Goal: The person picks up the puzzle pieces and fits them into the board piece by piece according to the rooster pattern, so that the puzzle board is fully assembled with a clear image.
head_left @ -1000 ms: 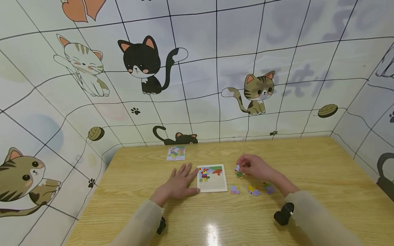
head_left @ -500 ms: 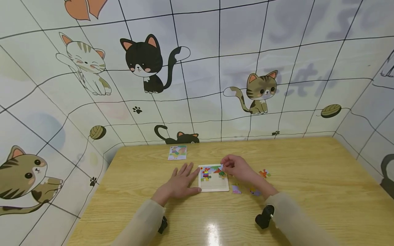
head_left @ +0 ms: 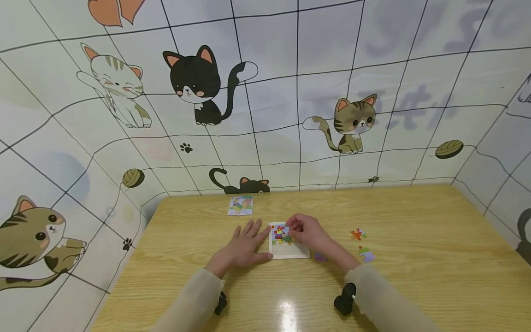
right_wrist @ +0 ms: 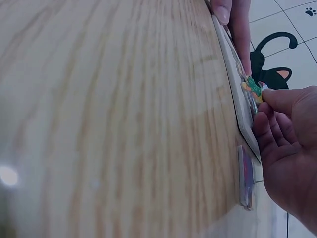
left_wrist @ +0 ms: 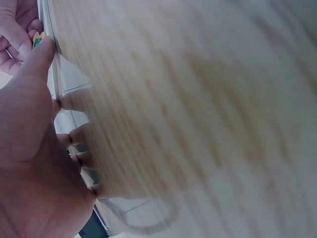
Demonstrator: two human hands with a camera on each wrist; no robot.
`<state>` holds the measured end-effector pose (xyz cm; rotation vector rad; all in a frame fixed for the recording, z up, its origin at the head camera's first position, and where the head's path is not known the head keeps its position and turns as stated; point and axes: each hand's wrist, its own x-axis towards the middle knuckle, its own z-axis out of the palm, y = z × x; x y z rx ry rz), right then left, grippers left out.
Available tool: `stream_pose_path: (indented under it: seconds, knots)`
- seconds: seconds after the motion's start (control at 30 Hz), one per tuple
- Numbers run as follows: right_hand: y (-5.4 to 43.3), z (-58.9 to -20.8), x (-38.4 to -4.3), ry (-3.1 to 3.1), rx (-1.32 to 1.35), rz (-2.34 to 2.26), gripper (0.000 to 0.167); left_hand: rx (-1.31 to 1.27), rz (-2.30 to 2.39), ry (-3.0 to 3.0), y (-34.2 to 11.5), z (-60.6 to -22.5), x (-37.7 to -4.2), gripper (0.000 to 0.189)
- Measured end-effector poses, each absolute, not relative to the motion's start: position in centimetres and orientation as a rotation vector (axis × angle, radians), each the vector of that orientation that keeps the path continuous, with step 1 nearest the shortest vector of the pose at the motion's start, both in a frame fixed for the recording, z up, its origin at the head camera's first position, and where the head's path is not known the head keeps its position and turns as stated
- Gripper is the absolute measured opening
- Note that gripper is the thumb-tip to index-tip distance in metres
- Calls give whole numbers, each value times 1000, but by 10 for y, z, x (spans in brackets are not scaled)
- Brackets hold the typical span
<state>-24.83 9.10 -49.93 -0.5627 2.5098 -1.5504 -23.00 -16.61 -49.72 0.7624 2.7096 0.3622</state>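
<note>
A shallow jigsaw puzzle tray [head_left: 292, 257] with a white rim lies on the table, a colourful rooster picture partly showing inside. My left hand [head_left: 242, 249] rests flat with fingers spread, its forefinger and thumb at the tray's left rim. My right hand [head_left: 307, 231] is over the tray's upper right part and pinches a jigsaw piece. In the right wrist view this piece [right_wrist: 253, 90] shows green and yellow, tilted above the tray between thumb and fingers. The right hand hides much of the picture's right side.
An orange jigsaw piece [head_left: 357, 234] and a green and purple piece [head_left: 367, 254] lie right of the tray. Another purple piece [head_left: 320, 257] is partly behind the right forearm. A small picture card [head_left: 240, 205] lies at the back, near the cat-patterned wall [head_left: 274, 115].
My right hand has carried the jigsaw piece leftward from the table beside the tray to over the picture. The left hand stays at the rim. The view has shifted slightly.
</note>
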Motion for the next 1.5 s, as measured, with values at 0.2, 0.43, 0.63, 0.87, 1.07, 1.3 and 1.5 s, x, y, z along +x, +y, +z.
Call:
stream_pose_path:
  seconds: [0.2, 0.43, 0.63, 0.87, 1.07, 1.3, 1.5]
  knots:
    - [90, -500, -248, 2563, -570, -1476, 21, 779, 363, 2711, -165, -492, -228, 84]
    - [89, -502, -246, 2596, -626, -1435, 21, 757, 344, 2706, -162, -482, -224, 81]
    - [87, -501, -244, 2627, -609, -1414, 20, 762, 339, 2699, -161, -480, -223, 80]
    - [86, -502, -242, 2652, -608, -1404, 18, 780, 352, 2698, -161, -479, -223, 81]
    - [85, -503, -242, 2695, -615, -1346, 18, 778, 340, 2698, -161, -478, -222, 81]
    - [87, -505, -243, 2711, -726, -1264, 17, 769, 333, 2700, -162, -479, -223, 80]
    - [89, -504, -243, 2706, -757, -1264, 17, 771, 343, 2704, -161, -480, -223, 79]
